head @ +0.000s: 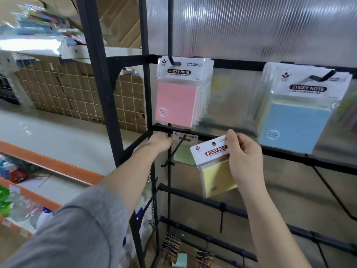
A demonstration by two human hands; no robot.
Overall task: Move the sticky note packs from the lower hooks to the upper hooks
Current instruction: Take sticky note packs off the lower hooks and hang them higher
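My right hand [243, 159] pinches the card header of a yellow sticky note pack [214, 171], held free in the air below the upper row. My left hand [159, 142] reaches to the lower hook [174, 153], its fingers at the rail beside a green pack [185, 153] that still hangs there. On the upper left hook [174, 61] hang several packs, a pink one [176, 103] in front. The upper right hook [322, 75] carries several more, fronted by a blue pack [293, 124].
The black metal rack [104, 93] has a ribbed translucent back panel [251, 26]. Bare black hooks [328, 188] stick out at lower right. Small packs [171, 246] hang near the bottom. Orange-edged shelves [50, 163] with goods stand to the left.
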